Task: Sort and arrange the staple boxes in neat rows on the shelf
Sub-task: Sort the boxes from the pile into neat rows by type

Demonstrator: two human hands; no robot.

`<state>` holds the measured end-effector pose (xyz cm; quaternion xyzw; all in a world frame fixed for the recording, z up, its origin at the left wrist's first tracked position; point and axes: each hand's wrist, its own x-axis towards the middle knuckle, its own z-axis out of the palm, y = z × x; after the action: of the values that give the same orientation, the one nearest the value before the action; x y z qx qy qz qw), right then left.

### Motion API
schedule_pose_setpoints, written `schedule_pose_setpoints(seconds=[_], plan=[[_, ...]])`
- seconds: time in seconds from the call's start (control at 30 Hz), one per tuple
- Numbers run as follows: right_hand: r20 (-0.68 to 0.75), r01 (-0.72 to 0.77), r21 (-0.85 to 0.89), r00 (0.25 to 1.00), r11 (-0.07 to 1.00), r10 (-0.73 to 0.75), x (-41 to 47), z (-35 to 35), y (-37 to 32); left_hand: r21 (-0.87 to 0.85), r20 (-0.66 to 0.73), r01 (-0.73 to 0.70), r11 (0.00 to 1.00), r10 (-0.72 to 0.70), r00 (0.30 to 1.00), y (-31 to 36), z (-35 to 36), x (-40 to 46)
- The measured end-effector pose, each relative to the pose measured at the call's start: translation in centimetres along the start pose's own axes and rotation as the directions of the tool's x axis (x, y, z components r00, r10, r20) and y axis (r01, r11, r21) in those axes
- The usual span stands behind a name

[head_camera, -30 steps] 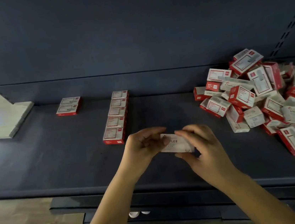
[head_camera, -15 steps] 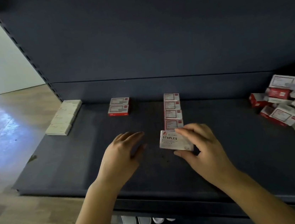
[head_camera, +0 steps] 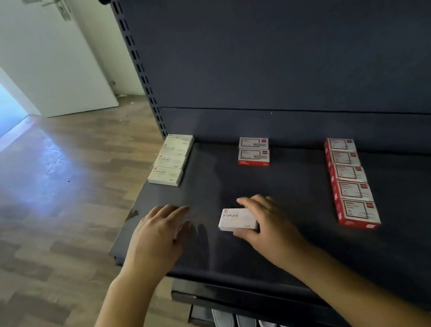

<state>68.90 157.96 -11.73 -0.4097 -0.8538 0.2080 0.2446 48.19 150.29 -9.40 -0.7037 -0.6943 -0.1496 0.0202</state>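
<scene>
While right hand (head_camera: 268, 224) pinches white staple box (head_camera: 236, 219), left hand (head_camera: 160, 235) flat, fingers relaxed, box's right end hidden.

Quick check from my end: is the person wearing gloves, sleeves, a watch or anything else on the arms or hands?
No. The left hand and right hand are bare: no gloves, no rings visible on the fingers. Both forearms are uncovered to the frame edge, with no sleeve, watch or wristband showing.

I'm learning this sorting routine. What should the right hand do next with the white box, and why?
Probably carry the white staples box, pinched in the right hand, left and back to the front of the white row at the shelf's left edge. That row holds matching boxes; the other two rows are red and white.
</scene>
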Motion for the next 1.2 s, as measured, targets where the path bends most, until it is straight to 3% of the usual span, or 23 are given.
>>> schedule_pose_setpoints(seconds=[0.1, 0.23, 0.37, 0.57, 0.7, 1.2], plan=[[0.063, 0.056, -0.043, 0.997, 0.997, -0.053, 1.5, 2.3, -1.9, -0.013, -0.012, 0.036, 0.999, -0.037, 0.999, -1.7, 0.0, -0.6], [0.057, 0.192, -0.117, 0.981, 0.975, -0.186, 3.4, 5.3, -3.9, -0.043, -0.045, 0.084, 0.996, -0.086, 0.995, -3.3, 0.1, -1.4], [0.059, 0.235, -0.177, 0.972, 0.956, -0.228, 5.9, 7.2, -5.7, -0.062, -0.071, 0.124, 0.99, -0.128, 0.989, -4.3, 0.0, -1.6], [0.027, 0.252, -0.314, 0.966, 0.916, -0.256, 9.1, 9.2, -7.6, -0.04, -0.098, 0.176, 0.984, -0.179, 0.979, -5.8, 0.4, -1.3], [-0.02, 0.248, -0.396, 0.96, 0.884, -0.278, 10.6, 9.5, -8.1, 0.002, -0.043, 0.211, 0.978, -0.211, 0.977, -7.4, 0.5, -0.4], [-0.082, 0.308, -0.441, 0.922, 0.843, -0.379, 12.1, 10.2, -7.4, -0.045, -0.011, 0.244, 0.969, -0.244, 0.97, -7.7, 1.0, 1.2]])
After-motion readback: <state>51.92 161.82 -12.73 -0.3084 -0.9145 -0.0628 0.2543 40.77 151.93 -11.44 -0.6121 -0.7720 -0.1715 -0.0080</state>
